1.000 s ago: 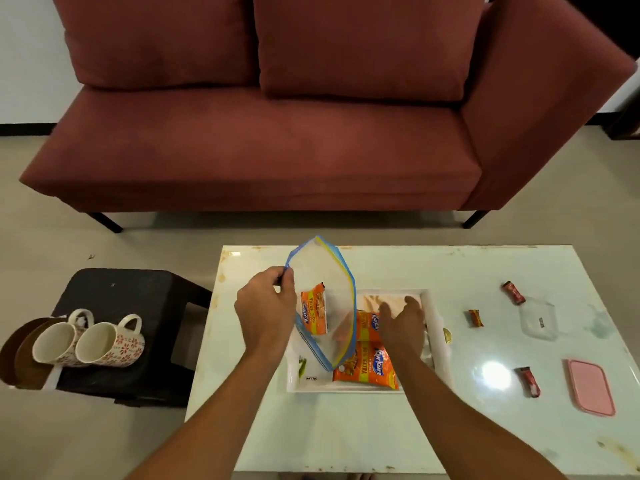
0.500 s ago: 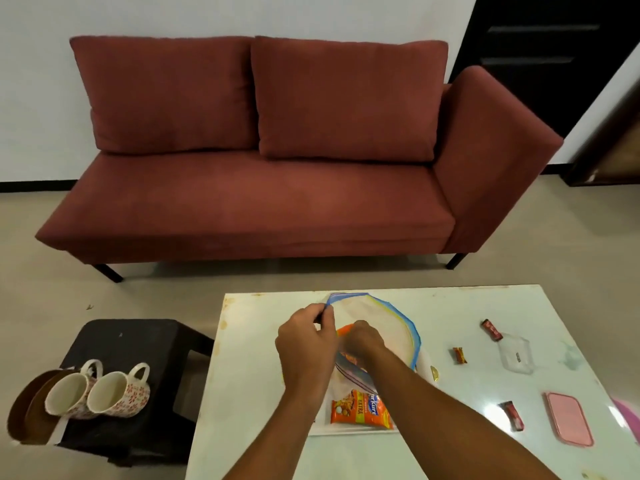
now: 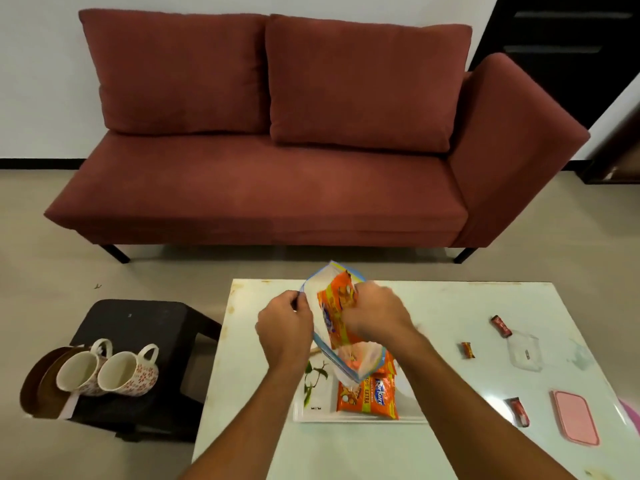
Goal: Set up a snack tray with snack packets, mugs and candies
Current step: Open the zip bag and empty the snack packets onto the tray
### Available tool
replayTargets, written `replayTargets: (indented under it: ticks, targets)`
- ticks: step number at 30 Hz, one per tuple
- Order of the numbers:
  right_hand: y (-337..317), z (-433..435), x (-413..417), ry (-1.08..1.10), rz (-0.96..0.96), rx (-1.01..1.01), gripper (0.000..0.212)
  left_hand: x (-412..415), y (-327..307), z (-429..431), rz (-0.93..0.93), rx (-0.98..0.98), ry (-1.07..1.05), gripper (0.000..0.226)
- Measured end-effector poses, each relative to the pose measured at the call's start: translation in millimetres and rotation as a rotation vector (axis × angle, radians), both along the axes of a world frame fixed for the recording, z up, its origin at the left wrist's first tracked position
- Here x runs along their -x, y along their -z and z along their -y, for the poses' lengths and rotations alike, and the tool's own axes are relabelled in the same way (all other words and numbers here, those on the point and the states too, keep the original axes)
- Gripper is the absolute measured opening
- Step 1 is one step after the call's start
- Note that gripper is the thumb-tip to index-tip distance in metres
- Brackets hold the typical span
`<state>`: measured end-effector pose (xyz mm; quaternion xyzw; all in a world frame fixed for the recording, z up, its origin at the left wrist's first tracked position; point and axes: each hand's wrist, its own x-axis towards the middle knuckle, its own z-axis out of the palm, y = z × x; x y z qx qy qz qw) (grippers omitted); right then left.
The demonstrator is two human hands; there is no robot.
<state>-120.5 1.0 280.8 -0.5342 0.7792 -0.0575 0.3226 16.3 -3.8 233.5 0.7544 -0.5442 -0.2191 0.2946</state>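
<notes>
Orange snack packet [image 3: 337,308] sits half inside a clear zip bag [image 3: 346,358] with a blue rim, held up above the white tray [image 3: 313,407]. Right hand [image 3: 375,315] has its fingers clenched on the packet at the bag mouth; slightly blurred. Left hand [image 3: 285,329] pinches the bag's left rim, fingers closed on the plastic. Bag hangs tilted, its lower end over the tray.

On the tray: more orange packets [image 3: 367,398], stacked and overlapping, partly hidden by the bag; exact count unclear. Tray has a green leaf print on its left part and lies on the pale glossy tabletop [image 3: 450,445], near centre.

Right of the tray, well apart on the tabletop: three wrapped candies [image 3: 467,350] [image 3: 501,326] [image 3: 518,412], a clear plastic container [image 3: 523,351] and a pink lid [image 3: 575,417] near the right edge. One candy touches or nearly touches the container's far corner.

Left of the tabletop, a low black stool [image 3: 138,320] carries two floral mugs [image 3: 126,370] [image 3: 83,370] lying on their sides, touching, openings towards the camera, next to a brown round item [image 3: 38,386].

Behind: a red sofa [image 3: 277,150] on the beige floor.
</notes>
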Motion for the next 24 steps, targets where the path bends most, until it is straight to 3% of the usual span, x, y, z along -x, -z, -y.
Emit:
replayTargets:
  ticks: [4,8,13,15,18,21,24]
  targets:
    - [-61.6,-9.7,37.1,0.132,0.274,0.192,0.018,-22.8,3.0,11.2,0.056,0.005,-0.052,0.024]
    - [-58.7,-10.4,87.9,0.3,0.295,0.247,0.007,-42.6,1.0,17.4,0.075,0.035,-0.098,0.023]
    - [42.4,4.1,96.3,0.431,0.32,-0.009,0.016,-58.5,8.8,15.8,0.03,0.095,-0.065,0.024]
    - [94.5,9.4,85.4,0.488,0.392,-0.159,0.006,-62.1,14.3,13.2,0.045,0.116,-0.03,0.023]
    - [165.6,11.1,67.7,0.596,0.545,-0.323,0.02,-68.2,23.7,9.2,0.081,0.153,0.041,0.023]
    - [212.2,9.8,51.8,0.688,0.638,-0.373,0.028,-74.1,30.9,6.4,0.091,0.167,0.117,0.023]
    - [242.0,12.1,51.4,0.764,0.613,-0.347,0.017,-79.6,35.8,5.7,0.085,0.175,0.216,0.022]
